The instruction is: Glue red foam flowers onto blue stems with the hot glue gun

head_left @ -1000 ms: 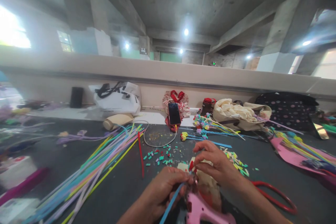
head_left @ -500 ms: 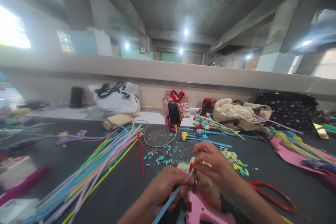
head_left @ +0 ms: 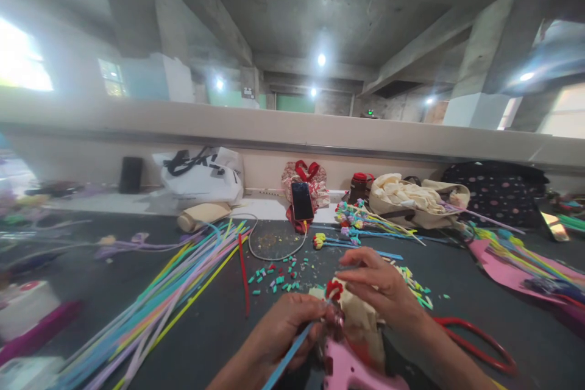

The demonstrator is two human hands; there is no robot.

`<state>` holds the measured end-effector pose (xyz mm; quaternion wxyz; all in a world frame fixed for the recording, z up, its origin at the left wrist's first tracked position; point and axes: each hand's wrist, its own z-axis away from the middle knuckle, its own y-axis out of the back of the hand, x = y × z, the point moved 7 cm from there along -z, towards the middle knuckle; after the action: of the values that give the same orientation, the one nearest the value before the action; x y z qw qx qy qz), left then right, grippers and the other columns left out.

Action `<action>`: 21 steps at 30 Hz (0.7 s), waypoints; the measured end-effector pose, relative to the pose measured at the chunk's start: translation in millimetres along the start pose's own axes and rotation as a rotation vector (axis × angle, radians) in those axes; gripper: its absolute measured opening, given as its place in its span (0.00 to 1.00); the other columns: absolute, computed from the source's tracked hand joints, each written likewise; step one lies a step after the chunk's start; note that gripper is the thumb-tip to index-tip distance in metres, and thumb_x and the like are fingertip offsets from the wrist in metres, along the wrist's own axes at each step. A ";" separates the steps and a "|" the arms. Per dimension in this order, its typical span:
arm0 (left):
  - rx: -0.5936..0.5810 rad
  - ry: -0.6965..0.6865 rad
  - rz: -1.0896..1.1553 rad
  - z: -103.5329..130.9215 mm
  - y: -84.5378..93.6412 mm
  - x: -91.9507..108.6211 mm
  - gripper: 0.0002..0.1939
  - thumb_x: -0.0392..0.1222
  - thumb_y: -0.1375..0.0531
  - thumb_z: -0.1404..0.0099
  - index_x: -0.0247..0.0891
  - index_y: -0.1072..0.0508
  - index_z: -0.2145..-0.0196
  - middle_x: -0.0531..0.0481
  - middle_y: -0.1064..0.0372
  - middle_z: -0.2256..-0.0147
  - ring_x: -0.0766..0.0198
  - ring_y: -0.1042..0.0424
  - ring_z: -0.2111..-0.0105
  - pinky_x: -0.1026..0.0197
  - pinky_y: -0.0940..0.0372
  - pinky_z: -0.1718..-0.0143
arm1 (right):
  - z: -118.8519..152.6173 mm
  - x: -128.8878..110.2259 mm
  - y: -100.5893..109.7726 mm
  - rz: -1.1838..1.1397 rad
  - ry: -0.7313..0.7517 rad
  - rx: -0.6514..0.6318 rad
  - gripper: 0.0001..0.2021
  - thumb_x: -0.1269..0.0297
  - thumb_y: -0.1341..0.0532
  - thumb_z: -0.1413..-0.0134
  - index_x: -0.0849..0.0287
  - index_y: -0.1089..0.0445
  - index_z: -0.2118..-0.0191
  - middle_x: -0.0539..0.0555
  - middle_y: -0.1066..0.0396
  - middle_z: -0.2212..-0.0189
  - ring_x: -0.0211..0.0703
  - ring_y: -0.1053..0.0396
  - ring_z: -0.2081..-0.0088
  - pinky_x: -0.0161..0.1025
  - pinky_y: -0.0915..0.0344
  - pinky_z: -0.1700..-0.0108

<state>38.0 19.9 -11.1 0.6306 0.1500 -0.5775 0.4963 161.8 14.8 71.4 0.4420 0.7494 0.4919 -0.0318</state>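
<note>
My left hand (head_left: pixel 286 329) grips a blue stem (head_left: pixel 287 358) near its top end. A small red flower piece (head_left: pixel 333 289) sits at the tip of that stem, and the fingertips of my right hand (head_left: pixel 381 289) pinch it. Both hands hover just above the dark table (head_left: pixel 219 311). A pink glue gun (head_left: pixel 354 372) lies right under my hands, beside a beige cloth bag (head_left: pixel 361 320).
A bundle of coloured stems (head_left: pixel 169 295) fans out at the left. Small coloured cut pieces (head_left: pixel 278 274) are scattered ahead. Finished flower stems (head_left: pixel 361 219), a phone (head_left: pixel 302 201), bags and a red cup line the far edge. Red-handled scissors (head_left: pixel 475 344) lie at the right.
My right hand has turned slightly and now pinches the red piece higher on the stem's tip. The left hand holds the blue stem much as before.
</note>
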 end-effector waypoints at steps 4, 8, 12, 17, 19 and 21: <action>-0.025 -0.038 0.057 -4.0 2.3 1.8 0.10 0.43 0.40 0.52 0.31 0.30 0.79 0.59 0.46 0.92 0.79 0.57 0.94 0.70 0.67 0.91 | 4.3 15.7 19.2 -0.086 -0.114 0.179 0.11 0.65 0.44 0.47 0.51 0.29 0.58 0.54 0.34 0.60 0.45 0.37 0.56 0.40 0.39 0.56; -0.069 -0.056 0.137 -6.6 1.7 3.2 0.12 0.46 0.38 0.54 0.32 0.31 0.78 0.59 0.44 0.91 0.79 0.55 0.94 0.71 0.66 0.91 | 7.1 23.2 20.0 -0.118 -0.225 0.238 0.10 0.64 0.43 0.49 0.54 0.29 0.60 0.54 0.33 0.63 0.43 0.35 0.62 0.37 0.38 0.63; -0.079 -0.083 0.157 -7.8 0.6 4.4 0.16 0.49 0.36 0.57 0.32 0.33 0.79 0.58 0.41 0.90 0.78 0.51 0.94 0.72 0.63 0.91 | 7.2 21.1 12.7 -0.118 -0.245 0.235 0.10 0.65 0.43 0.50 0.55 0.29 0.61 0.53 0.32 0.67 0.40 0.35 0.69 0.34 0.39 0.69; -0.074 -0.074 0.155 -8.8 4.3 0.6 0.15 0.49 0.37 0.55 0.33 0.33 0.77 0.59 0.41 0.90 0.78 0.51 0.94 0.72 0.62 0.92 | 7.0 19.3 7.7 -0.063 -0.208 0.217 0.10 0.65 0.43 0.51 0.55 0.29 0.62 0.53 0.31 0.68 0.39 0.35 0.70 0.34 0.39 0.70; -0.081 -0.064 0.161 -8.7 5.3 -0.8 0.14 0.47 0.37 0.53 0.34 0.33 0.77 0.59 0.40 0.89 0.78 0.51 0.95 0.71 0.61 0.92 | 7.1 19.5 7.0 -0.053 -0.199 0.216 0.10 0.66 0.43 0.50 0.55 0.29 0.62 0.53 0.31 0.67 0.39 0.35 0.70 0.34 0.39 0.70; -0.090 -0.063 0.170 -8.5 5.4 -1.2 0.12 0.46 0.38 0.53 0.34 0.34 0.78 0.58 0.40 0.89 0.78 0.51 0.95 0.71 0.61 0.92 | 6.9 19.9 5.8 -0.053 -0.195 0.207 0.10 0.66 0.43 0.50 0.55 0.29 0.61 0.53 0.30 0.66 0.40 0.34 0.69 0.34 0.39 0.69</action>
<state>38.8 28.3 -16.6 0.5740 0.0874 -0.6292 0.5167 179.1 23.3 61.3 0.4068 0.7712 0.4605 -0.1667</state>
